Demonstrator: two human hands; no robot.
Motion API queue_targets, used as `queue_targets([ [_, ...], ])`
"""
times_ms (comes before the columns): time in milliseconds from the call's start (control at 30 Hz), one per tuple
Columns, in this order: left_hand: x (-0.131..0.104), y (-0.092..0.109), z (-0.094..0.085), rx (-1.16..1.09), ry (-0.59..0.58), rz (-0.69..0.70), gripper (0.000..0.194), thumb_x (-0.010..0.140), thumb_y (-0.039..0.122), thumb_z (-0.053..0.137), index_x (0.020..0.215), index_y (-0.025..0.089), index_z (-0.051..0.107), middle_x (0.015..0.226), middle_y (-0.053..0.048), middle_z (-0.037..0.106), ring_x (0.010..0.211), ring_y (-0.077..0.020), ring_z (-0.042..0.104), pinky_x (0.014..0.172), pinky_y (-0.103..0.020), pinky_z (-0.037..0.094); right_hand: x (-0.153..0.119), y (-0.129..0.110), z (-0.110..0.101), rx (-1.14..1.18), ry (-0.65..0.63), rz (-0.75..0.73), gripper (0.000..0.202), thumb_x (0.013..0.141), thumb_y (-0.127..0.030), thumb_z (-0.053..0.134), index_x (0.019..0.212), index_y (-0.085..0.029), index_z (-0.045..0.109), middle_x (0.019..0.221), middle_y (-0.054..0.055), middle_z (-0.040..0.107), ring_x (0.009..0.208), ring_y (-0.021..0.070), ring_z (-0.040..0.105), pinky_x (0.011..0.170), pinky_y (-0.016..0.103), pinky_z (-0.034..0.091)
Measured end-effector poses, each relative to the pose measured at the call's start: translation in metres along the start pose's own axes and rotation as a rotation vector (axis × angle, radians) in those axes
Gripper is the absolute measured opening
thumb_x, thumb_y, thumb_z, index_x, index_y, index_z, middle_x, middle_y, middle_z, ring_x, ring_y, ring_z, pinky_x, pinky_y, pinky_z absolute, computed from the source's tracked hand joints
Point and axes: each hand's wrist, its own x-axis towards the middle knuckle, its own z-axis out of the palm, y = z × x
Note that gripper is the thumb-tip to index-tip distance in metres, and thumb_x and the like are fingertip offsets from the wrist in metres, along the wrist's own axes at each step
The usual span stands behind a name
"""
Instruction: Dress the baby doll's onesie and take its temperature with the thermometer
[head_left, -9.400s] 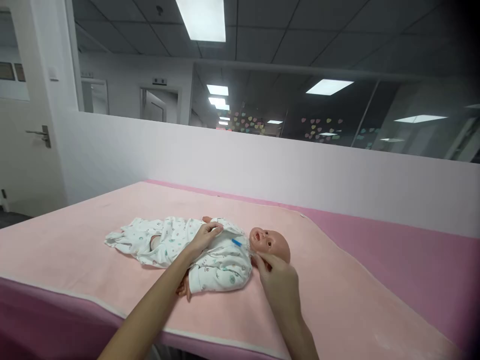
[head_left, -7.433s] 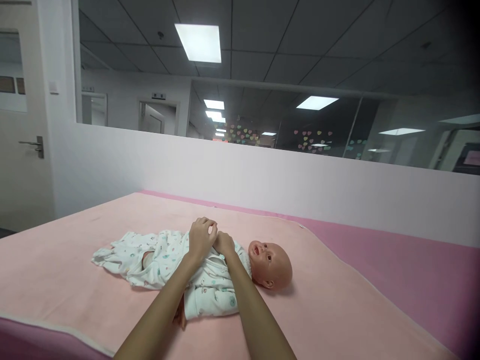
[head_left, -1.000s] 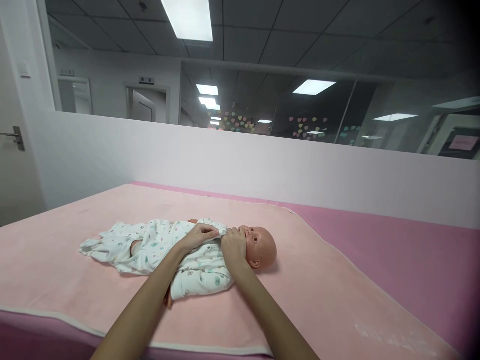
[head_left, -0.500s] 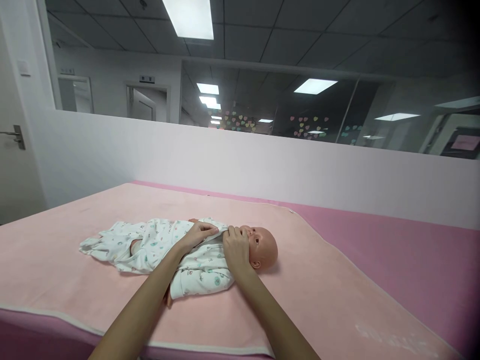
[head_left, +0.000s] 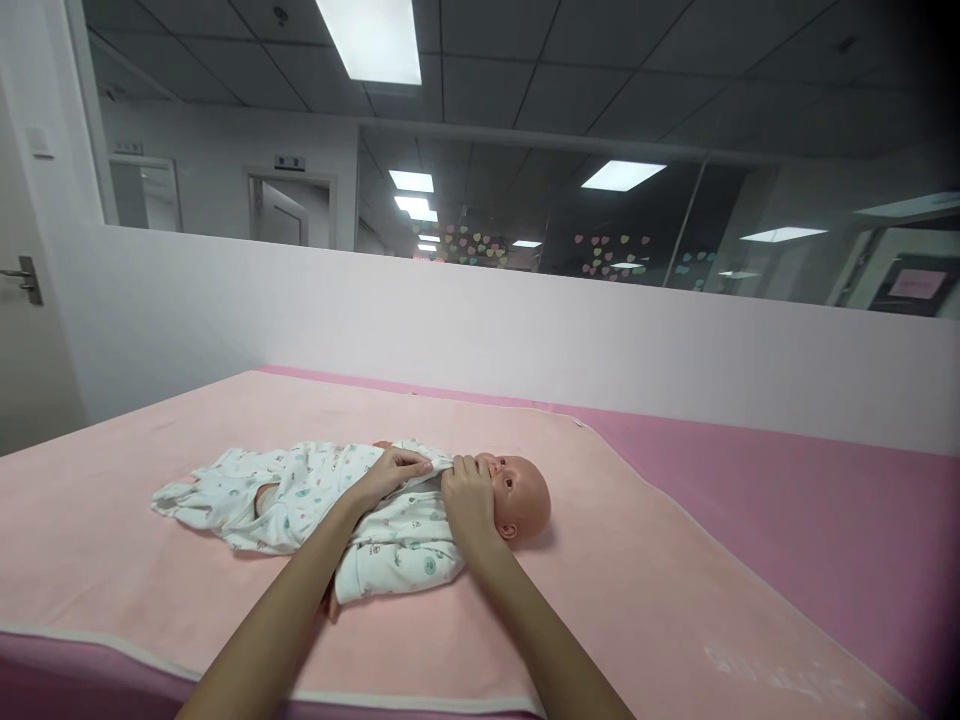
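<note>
A baby doll (head_left: 527,497) lies on its back with its head toward the right. It wears a white printed romper (head_left: 401,565), which gapes at one leg on the left. My left hand (head_left: 391,473) pinches the romper's front edge at the chest. Close beside it, my right hand (head_left: 469,495) has its fingers curled over the collar just under the doll's chin. Between both hands the cloth edge is raised a little. One small doll hand (head_left: 331,604) pokes out of the near sleeve. What lies beneath my right fingers is hidden.
The doll rests on a peach-coloured mat (head_left: 637,600) with a pale bound edge, laid over a pink surface (head_left: 810,500). A white half wall (head_left: 525,335) with glass above it stands behind. On the far left is a door (head_left: 34,370).
Both hands keep their hold on the romper at the collar and chest, nearly unmoved. The whole view has shifted slightly, so the doll appears a little further left.
</note>
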Motion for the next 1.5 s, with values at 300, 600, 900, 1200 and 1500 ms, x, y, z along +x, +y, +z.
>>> queue_targets([
  [300, 0.001, -0.001, 0.000, -0.033, 0.050, -0.031, 0.036, 0.064, 0.047, 0.065, 0.071, 0.011, 0.068, 0.040, 0.006, 0.037, 0.038, -0.0030, 0.021, 0.041, -0.021, 0.015, -0.004, 0.019, -0.003, 0.288, 0.343, 0.103, 0.025, 0.082, -0.006, 0.034, 0.088, -0.015, 0.056, 0.077, 0.006, 0.058, 0.077, 0.0182, 0.048, 0.079, 0.032, 0.034],
  [600, -0.001, 0.002, -0.001, -0.133, -0.078, 0.020, 0.026, 0.056, 0.030, 0.074, 0.073, 0.012, 0.070, 0.070, -0.006, 0.066, 0.068, -0.0152, 0.057, 0.064, -0.025, 0.042, -0.002, 0.034, -0.011, 0.933, 0.610, 0.448, 0.026, 0.086, -0.027, 0.034, 0.095, -0.016, 0.056, 0.090, 0.007, 0.062, 0.082, 0.0151, 0.056, 0.072, 0.026, 0.043],
  [900, 0.002, -0.001, -0.002, -0.133, 0.081, 0.079, 0.030, 0.051, 0.029, 0.077, 0.076, 0.013, 0.070, 0.077, -0.008, 0.068, 0.072, -0.0171, 0.060, 0.066, -0.026, 0.046, -0.005, 0.034, -0.019, 0.986, 0.643, 0.695, 0.031, 0.084, -0.036, 0.036, 0.095, -0.019, 0.059, 0.091, 0.004, 0.063, 0.081, 0.0142, 0.056, 0.074, 0.025, 0.041],
  [1200, -0.002, 0.007, -0.002, -0.082, 0.060, 0.061, 0.029, 0.052, 0.031, 0.076, 0.072, 0.012, 0.069, 0.073, -0.008, 0.068, 0.069, -0.0181, 0.061, 0.064, -0.027, 0.047, -0.004, 0.022, -0.039, 1.203, 0.808, 0.572, 0.024, 0.086, -0.032, 0.036, 0.092, -0.017, 0.053, 0.083, 0.005, 0.062, 0.076, 0.0135, 0.059, 0.064, 0.025, 0.045],
  [1500, -0.008, 0.016, 0.016, 0.464, -0.040, 0.163, 0.040, 0.076, 0.045, 0.050, 0.100, 0.017, 0.065, 0.068, -0.003, 0.064, 0.062, -0.0143, 0.053, 0.056, -0.022, 0.036, -0.045, 0.050, -0.047, 0.716, 0.567, 0.241, 0.027, 0.087, -0.022, 0.033, 0.097, -0.017, 0.057, 0.087, 0.006, 0.062, 0.076, 0.0142, 0.058, 0.065, 0.024, 0.046],
])
